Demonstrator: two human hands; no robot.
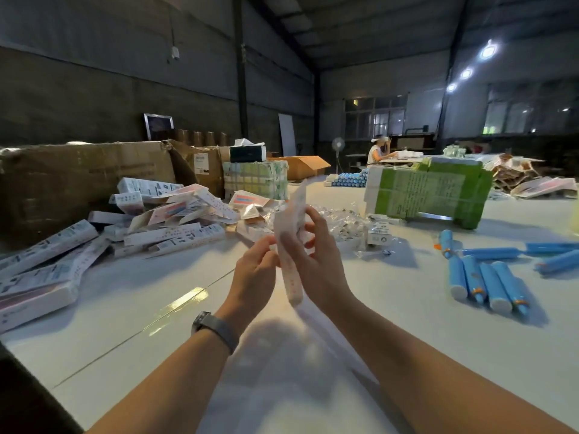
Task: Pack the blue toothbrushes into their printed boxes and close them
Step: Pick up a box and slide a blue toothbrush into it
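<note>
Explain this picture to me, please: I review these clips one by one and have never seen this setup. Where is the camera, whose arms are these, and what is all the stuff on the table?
There is no machine here. A person wears one wide-angle camera on the head, so you look forward and down along their own bare arms. Both hands hold one printed box, blurred by motion, upright above the white table. The left hand, with a watch on its wrist, pinches the box's lower part; the right hand has its grip around the middle. Whether a toothbrush is inside cannot be seen. To the left lies a pile of printed boxes. To the right lie the blue toothbrushes, still loose. Behind the hands are clear plastic wrappers and a green carton.
</note>
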